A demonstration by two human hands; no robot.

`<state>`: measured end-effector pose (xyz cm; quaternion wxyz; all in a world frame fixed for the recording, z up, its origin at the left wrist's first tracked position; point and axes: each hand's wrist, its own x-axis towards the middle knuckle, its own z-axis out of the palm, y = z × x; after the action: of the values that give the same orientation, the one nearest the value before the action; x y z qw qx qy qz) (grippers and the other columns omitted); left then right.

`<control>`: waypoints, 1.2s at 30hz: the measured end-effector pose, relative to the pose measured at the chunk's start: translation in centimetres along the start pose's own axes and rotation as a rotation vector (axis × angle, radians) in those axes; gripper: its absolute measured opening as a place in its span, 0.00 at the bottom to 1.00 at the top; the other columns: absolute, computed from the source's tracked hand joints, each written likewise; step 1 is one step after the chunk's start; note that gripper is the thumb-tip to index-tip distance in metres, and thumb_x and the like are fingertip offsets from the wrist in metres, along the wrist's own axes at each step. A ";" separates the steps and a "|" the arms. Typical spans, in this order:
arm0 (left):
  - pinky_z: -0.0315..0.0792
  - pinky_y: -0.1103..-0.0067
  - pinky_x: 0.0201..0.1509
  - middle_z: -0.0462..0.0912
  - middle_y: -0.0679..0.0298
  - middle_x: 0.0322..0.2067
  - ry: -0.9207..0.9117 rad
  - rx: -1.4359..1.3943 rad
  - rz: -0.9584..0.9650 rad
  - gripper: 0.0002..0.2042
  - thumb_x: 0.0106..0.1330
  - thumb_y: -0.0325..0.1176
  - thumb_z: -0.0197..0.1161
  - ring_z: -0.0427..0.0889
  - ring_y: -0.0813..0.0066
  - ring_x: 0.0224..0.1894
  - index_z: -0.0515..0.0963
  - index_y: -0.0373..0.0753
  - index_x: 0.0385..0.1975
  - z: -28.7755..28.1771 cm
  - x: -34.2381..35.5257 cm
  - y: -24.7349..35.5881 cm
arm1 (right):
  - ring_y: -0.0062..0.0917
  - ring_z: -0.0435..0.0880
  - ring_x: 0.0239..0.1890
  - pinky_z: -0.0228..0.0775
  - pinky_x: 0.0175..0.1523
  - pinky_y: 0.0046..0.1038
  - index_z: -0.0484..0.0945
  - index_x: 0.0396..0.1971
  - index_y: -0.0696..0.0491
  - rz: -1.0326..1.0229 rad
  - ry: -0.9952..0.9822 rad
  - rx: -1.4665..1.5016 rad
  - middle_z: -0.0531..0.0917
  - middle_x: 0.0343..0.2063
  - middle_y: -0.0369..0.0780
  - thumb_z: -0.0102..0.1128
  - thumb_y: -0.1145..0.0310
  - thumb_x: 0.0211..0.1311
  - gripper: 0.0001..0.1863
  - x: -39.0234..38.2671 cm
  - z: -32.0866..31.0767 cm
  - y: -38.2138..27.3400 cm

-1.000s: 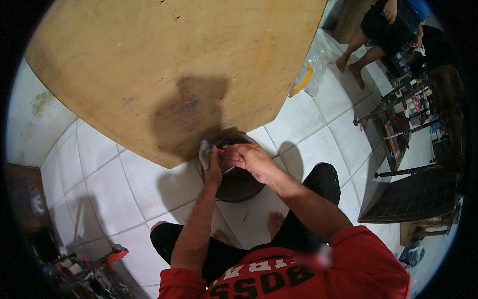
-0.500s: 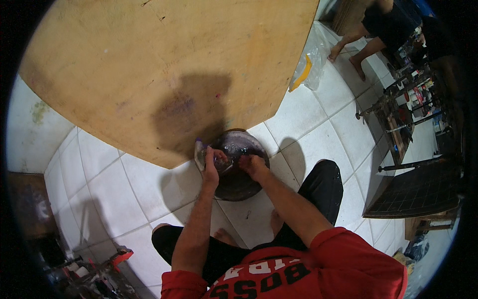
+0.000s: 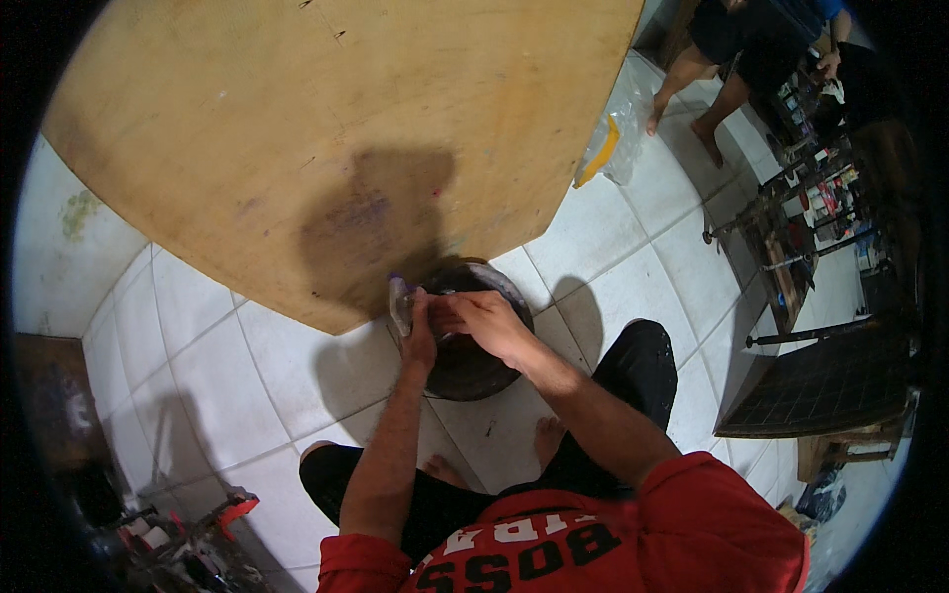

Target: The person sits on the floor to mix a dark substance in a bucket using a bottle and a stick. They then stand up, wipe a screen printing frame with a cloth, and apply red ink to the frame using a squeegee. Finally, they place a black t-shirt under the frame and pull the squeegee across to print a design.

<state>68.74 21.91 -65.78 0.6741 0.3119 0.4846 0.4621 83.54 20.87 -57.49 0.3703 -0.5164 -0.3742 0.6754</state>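
My left hand [image 3: 419,334] is closed around a pale, see-through object [image 3: 400,308] with a purple bit at its top end. Its exact kind does not show. My right hand [image 3: 486,322] reaches across to the left hand, fingers bent and pressed together against the inner side of that object. Whatever lies under those fingertips is hidden. Both hands are over a round, dark basin [image 3: 473,383] on the floor, its inside partly covered by them.
A large tan board [image 3: 247,128] leans just beyond the basin. White floor tiles [image 3: 217,385] surround it. At far right stand a cluttered rack [image 3: 781,257] and a person's bare legs [image 3: 727,109]; a clear plastic bag [image 3: 623,128] lies by the board's right edge.
My right hand has risen from inside the basin and moved left to meet my left hand. The left hand still grips the see-through object. The person at far right has shifted slightly.
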 end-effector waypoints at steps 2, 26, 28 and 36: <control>0.75 0.73 0.45 0.81 0.62 0.31 -0.018 -0.007 0.070 0.25 0.81 0.57 0.47 0.80 0.70 0.34 0.76 0.39 0.35 0.1 0.2 0.1 | 0.27 0.86 0.54 0.78 0.62 0.31 0.79 0.59 0.64 -0.102 0.030 0.044 0.86 0.52 0.46 0.49 0.71 0.78 0.18 -0.1 -1.2 1.6; 0.78 0.75 0.53 0.88 0.58 0.40 -0.160 0.355 0.450 0.05 0.73 0.26 0.64 0.86 0.73 0.44 0.82 0.31 0.39 1.7 -0.1 4.5 | 0.46 0.84 0.46 0.76 0.49 0.42 0.80 0.49 0.58 -0.680 0.409 -0.818 0.83 0.41 0.46 0.75 0.49 0.57 0.30 -1.5 -3.3 6.4; 0.77 0.73 0.55 0.88 0.58 0.42 -0.190 0.375 0.344 0.05 0.73 0.28 0.65 0.85 0.71 0.46 0.81 0.33 0.41 1.6 -0.3 5.5 | 0.45 0.85 0.45 0.76 0.48 0.42 0.81 0.48 0.57 -0.744 0.498 -0.875 0.83 0.41 0.45 0.75 0.49 0.57 0.29 -1.7 -3.0 6.1; 0.76 0.73 0.60 0.87 0.58 0.47 -0.090 -0.045 0.296 0.12 0.70 0.27 0.70 0.85 0.71 0.51 0.80 0.33 0.51 2.8 -0.7 5.0 | 0.42 0.86 0.44 0.76 0.48 0.42 0.82 0.46 0.57 -0.714 0.543 -0.824 0.84 0.40 0.44 0.79 0.51 0.53 0.29 -2.0 -2.2 6.1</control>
<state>69.70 23.26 -60.26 0.6265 0.3851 0.3921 0.5526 85.35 16.62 -62.51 0.4260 -0.6135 -0.6470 0.1533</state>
